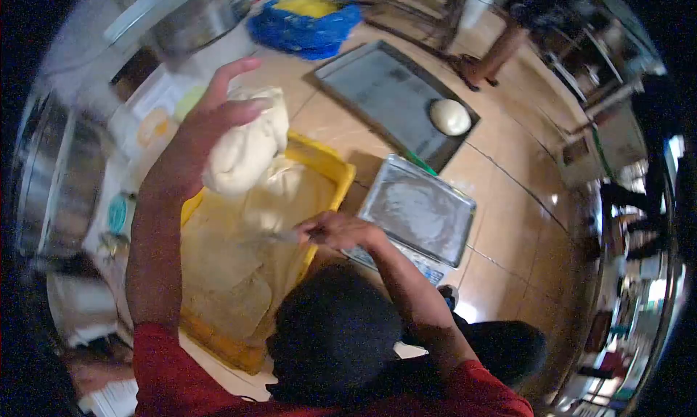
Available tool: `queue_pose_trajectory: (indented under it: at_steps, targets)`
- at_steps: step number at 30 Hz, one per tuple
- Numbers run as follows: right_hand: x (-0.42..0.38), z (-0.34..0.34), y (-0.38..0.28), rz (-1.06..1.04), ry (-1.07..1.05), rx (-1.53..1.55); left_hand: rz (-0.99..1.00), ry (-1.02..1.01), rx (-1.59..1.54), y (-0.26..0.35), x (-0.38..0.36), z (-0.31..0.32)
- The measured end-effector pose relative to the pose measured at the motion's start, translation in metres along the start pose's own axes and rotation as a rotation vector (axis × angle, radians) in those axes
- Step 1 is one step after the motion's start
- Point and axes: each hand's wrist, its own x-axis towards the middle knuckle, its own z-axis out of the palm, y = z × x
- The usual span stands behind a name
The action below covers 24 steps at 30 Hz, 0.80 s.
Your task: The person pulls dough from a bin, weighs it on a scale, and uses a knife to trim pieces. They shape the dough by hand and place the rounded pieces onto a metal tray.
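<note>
My left hand [218,116] is raised over the yellow tray [347,177], its fingers wrapped round a large lump of pale dough [250,145]. Below that lump, more dough [283,181] lies in the tray. My right hand [341,230] is closed at the tray's right edge on the handle of a tool whose blurred blade [265,237] points left over the tray. What kind of tool it is cannot be made out. Flattened pale material [243,301] covers part of the tray's bottom.
Right of the yellow tray, a flour-dusted metal pan [421,210] sits on a scale [425,266]. Behind it a larger dark tray [385,83] holds a round dough ball [450,117]. A blue bag [305,32] lies at the back. Another person's leg [501,54] shows at upper right.
</note>
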Motion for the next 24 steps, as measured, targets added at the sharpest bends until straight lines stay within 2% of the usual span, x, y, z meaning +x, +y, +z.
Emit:
queue_pose_trajectory:
  at_steps: [1, 3, 5, 7, 9, 10, 11, 12, 13, 14, 16, 18, 19, 21, 22, 23, 24]
  targets:
    - [-0.026, -0.012, 0.007, 0.145, 0.247, -0.185, 0.012, -0.043, 0.008, 0.005, 0.014, 0.023]
    - [-0.087, -0.034, 0.028, 0.32, 0.488, 0.014, 0.058, -0.014, 0.062, 0.004, 0.047, 0.068]
    - [-0.148, -0.046, 0.046, 0.274, 0.805, 0.042, 0.039, -0.127, 0.092, -0.018, 0.092, 0.093]
    - [-0.203, -0.058, 0.035, 0.38, 1.02, 0.174, -0.189, -0.244, 0.208, -0.036, 0.122, 0.133]
    - [-0.233, -0.064, -0.007, 0.387, 1.343, 0.306, -0.406, -0.412, 0.381, -0.069, 0.153, 0.171]
    - [-0.253, -0.063, 0.0, 0.384, 1.414, 0.332, -0.448, -0.459, 0.547, -0.089, 0.162, 0.195]
    - [-0.268, -0.062, 0.007, 0.385, 1.478, 0.36, -0.492, -0.5, 0.71, -0.107, 0.167, 0.22]
    - [-0.275, -0.062, -0.008, 0.427, 1.527, 0.33, -0.414, -0.588, 0.815, -0.12, 0.164, 0.247]
    - [-0.287, -0.059, 0.004, 0.369, 1.553, 0.351, -0.342, -0.684, 0.912, -0.132, 0.157, 0.27]
    - [-0.293, -0.056, 0.001, 0.367, 1.582, 0.388, -0.355, -0.708, 0.919, -0.135, 0.155, 0.287]
    - [-0.301, -0.054, -0.004, 0.376, 1.618, 0.429, 0.008, -0.635, 1.051, -0.133, 0.156, 0.313]
    - [-0.301, -0.054, -0.001, 0.391, 1.644, 0.427, 0.161, -0.465, 0.805, -0.104, 0.162, 0.326]
    - [-0.301, -0.056, 0.01, 0.399, 1.645, 0.451, 0.18, -0.452, 0.714, -0.095, 0.173, 0.324]
    - [-0.296, -0.055, 0.034, 0.284, 1.648, 0.363, 0.225, -0.426, 0.596, -0.065, 0.175, 0.309]
    - [-0.292, -0.054, 0.013, 0.364, 1.599, 0.406, 0.299, -0.428, 0.617, -0.054, 0.174, 0.298]
    - [-0.287, -0.054, 0.006, 0.372, 1.596, 0.425, 0.304, -0.26, 0.671, -0.057, 0.174, 0.289]
    - [-0.284, -0.055, 0.005, 0.398, 1.561, 0.38, 0.282, -0.28, 0.671, -0.056, 0.176, 0.274]
